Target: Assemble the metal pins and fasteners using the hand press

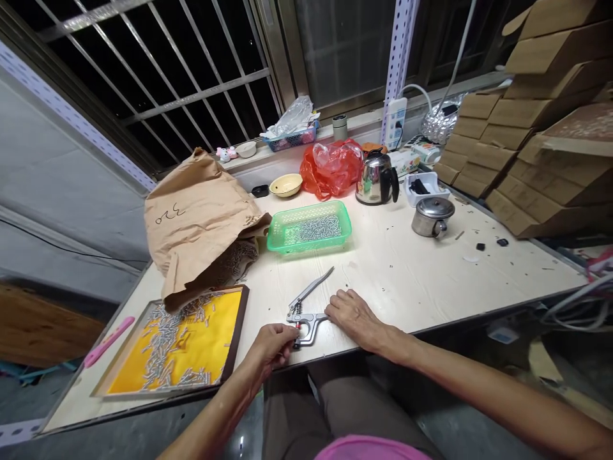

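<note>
A grey pair of snap-fastener pliers [313, 323] lies on the table near its front edge, its upper handle raised over a small spring. My left hand [274, 345] is pinched at the jaw, beside a small red and black piece; whatever sits between the fingertips is hidden. Curled fingers of my right hand [357, 317] rest on the end of the lower handle. Left of my hands is a shallow tray [233, 338] with a yellow bottom, strewn with small silvery metal pieces [163, 345]. Beyond the pliers stands a green plastic basket [311, 245] of small metal parts [320, 228].
A large brown paper bag [201, 223] slumps over the tray's back edge. A pink-handled tool [109, 342] lies left of it. Farther back are a red plastic bag [330, 171], a kettle [374, 179] and a lidded metal cup [431, 220]. Cardboard boxes [541, 140] are stacked at right.
</note>
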### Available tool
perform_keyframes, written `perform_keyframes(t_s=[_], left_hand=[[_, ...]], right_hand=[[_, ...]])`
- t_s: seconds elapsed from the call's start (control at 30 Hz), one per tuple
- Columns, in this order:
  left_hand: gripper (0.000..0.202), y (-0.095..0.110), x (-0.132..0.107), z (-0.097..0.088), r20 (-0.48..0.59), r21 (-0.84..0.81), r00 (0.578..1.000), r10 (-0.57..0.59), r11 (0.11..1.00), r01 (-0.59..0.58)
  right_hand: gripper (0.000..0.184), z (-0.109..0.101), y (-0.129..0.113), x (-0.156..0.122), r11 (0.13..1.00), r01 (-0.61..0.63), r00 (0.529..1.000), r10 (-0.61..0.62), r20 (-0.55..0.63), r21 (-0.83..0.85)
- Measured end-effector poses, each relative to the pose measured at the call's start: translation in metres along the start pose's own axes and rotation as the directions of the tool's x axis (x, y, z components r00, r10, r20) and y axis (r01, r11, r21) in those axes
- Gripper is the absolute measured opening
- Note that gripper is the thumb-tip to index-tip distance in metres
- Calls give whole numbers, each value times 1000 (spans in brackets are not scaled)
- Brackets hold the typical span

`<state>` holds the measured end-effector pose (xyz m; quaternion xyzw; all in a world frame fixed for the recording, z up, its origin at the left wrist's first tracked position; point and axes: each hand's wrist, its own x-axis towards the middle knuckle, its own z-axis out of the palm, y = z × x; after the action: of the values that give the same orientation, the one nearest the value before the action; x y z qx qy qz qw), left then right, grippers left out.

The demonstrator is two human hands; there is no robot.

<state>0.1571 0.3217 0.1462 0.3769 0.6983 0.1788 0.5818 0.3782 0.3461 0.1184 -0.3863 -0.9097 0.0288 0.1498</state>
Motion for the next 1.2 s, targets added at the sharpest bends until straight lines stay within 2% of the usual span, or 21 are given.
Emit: perform_keyframes(t_s=[0.3, 0.5, 0.63, 0.93, 1.07, 1.13, 1.17, 1.2], left_hand=[[48, 0, 5, -6, 63, -11, 993, -104, 994, 105], [42, 6, 2, -6, 68, 97, 994, -82, 992, 75], [38, 13, 0, -5, 128, 187, 988, -89, 980, 64], [40, 15, 1, -8, 139, 255, 987, -80, 966, 42], [45, 13, 3, -10, 174, 249, 978, -119, 966, 73], [47, 11, 4, -11, 188, 240, 974, -129, 967, 82], [48, 11, 4, -11, 191, 236, 972, -133, 968, 86], [48, 10, 4, -11, 193, 233, 972, -137, 968, 90]], right_hand=[[15, 5, 2, -2, 1000, 10, 999, -10, -31, 10], [15, 4, 2, -2, 1000, 15, 1000, -15, -25, 13], [15, 6, 2, -3, 1000, 21, 999, -20, -33, 20], [12, 14, -2, -6, 999, -17, 999, 18, -47, 28], [12, 8, -2, -6, 999, -30, 999, 30, -9, 40], [7, 2, 3, -3, 997, -35, 999, 33, 24, 73], [9, -1, 7, -1, 995, -37, 999, 34, 36, 90], [24, -5, 12, 3, 994, -39, 998, 34, 48, 99]])
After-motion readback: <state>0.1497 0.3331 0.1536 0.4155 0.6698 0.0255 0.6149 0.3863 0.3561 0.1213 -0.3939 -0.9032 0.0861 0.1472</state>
